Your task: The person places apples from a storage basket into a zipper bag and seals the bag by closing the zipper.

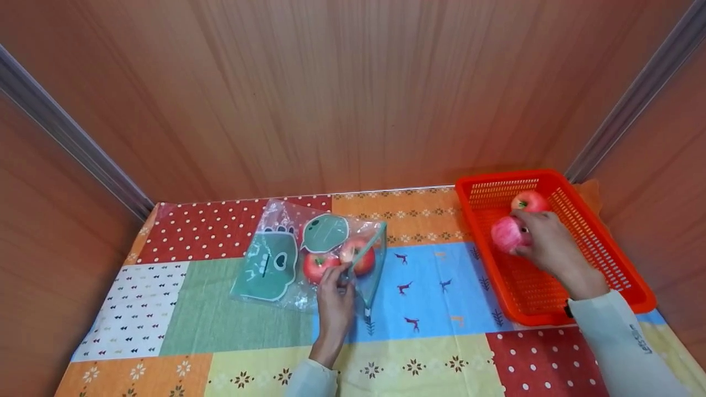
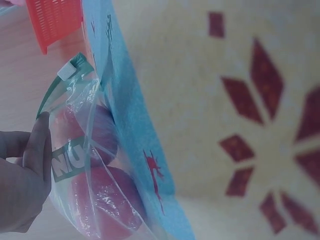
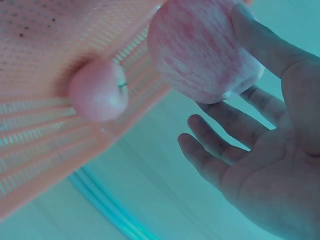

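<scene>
A clear plastic zip bag (image 1: 270, 264) with green cartoon prints lies on the cloth, two red apples (image 1: 320, 269) inside near its mouth. My left hand (image 1: 335, 300) pinches the bag by its mouth, beside the green zip strip; the left wrist view shows a white zip slider (image 2: 66, 71) at one end. Over the red basket (image 1: 484, 253), my right hand (image 1: 557, 248) holds a pink-red streaked apple (image 1: 508, 236) between thumb and fingers. Another apple (image 3: 99, 91) sits in the basket, behind the held one in the head view.
A patchwork-patterned cloth (image 1: 248, 325) covers the table. Wood-grain panels (image 1: 353, 99) rise at the back and both sides. The basket stands at the right, close to the back and right panels, and the bag lies left of it.
</scene>
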Demonstrator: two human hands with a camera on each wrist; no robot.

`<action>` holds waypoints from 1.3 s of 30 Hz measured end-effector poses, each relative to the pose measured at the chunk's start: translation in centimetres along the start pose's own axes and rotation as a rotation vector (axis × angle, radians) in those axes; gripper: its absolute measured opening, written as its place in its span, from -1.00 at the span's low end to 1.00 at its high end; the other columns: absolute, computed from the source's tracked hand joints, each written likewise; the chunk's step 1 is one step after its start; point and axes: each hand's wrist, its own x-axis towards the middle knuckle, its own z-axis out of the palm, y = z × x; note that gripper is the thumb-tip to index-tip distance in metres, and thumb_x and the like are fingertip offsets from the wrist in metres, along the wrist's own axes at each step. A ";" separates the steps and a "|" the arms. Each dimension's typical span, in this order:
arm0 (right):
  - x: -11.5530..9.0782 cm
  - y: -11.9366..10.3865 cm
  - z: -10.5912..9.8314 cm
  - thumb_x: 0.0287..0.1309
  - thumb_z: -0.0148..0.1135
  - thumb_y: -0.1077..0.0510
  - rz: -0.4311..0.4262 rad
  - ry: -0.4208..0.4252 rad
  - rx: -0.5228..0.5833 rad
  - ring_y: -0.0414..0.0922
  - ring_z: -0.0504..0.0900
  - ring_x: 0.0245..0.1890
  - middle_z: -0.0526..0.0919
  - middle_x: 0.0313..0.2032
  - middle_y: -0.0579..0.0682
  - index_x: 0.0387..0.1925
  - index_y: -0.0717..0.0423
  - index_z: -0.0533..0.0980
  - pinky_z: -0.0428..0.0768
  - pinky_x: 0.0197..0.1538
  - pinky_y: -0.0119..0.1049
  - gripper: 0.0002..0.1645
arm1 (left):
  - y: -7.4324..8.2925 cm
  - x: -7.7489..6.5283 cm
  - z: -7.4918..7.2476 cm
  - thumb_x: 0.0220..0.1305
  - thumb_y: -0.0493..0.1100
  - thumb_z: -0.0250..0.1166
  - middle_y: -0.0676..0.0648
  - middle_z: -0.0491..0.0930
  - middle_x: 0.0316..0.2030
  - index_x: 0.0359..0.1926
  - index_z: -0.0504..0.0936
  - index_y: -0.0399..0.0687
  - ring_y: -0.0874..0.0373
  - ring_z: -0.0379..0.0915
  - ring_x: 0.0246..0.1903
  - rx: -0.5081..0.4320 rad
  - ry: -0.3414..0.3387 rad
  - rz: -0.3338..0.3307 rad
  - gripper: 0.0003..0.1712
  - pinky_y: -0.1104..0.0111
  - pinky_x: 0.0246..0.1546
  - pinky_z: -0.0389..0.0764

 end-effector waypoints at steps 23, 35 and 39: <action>-0.9 -7.3 2.4 -0.10 0.72 0.28 -0.193 0.204 -0.049 0.23 0.45 0.24 0.62 0.22 0.25 0.35 0.22 0.47 0.70 0.04 0.27 -0.06 | 0.1 0.0 -0.1 0.29 -0.54 0.36 -0.08 0.65 -0.06 0.16 0.72 -0.21 0.12 0.59 -0.15 0.031 -0.009 -0.011 -0.56 0.32 -0.08 0.74; -0.5 -9.6 5.6 -0.10 0.74 0.22 -0.231 0.114 -0.044 0.21 0.46 0.24 0.63 0.22 0.21 0.34 0.22 0.50 0.59 0.25 0.22 -0.07 | 0.1 -0.1 -0.2 0.27 -0.54 0.37 -0.08 0.64 -0.05 0.17 0.71 -0.17 0.12 0.60 -0.15 0.040 -0.011 -0.004 -0.53 0.35 -0.09 0.74; -0.5 -10.2 6.4 -0.11 0.74 0.21 -0.243 0.099 -0.053 0.20 0.47 0.24 0.64 0.21 0.20 0.33 0.21 0.52 0.60 0.25 0.21 -0.07 | 0.0 -0.1 -0.2 0.28 -0.54 0.37 -0.08 0.65 -0.05 0.17 0.71 -0.17 0.12 0.60 -0.15 0.040 -0.010 -0.006 -0.54 0.33 -0.08 0.75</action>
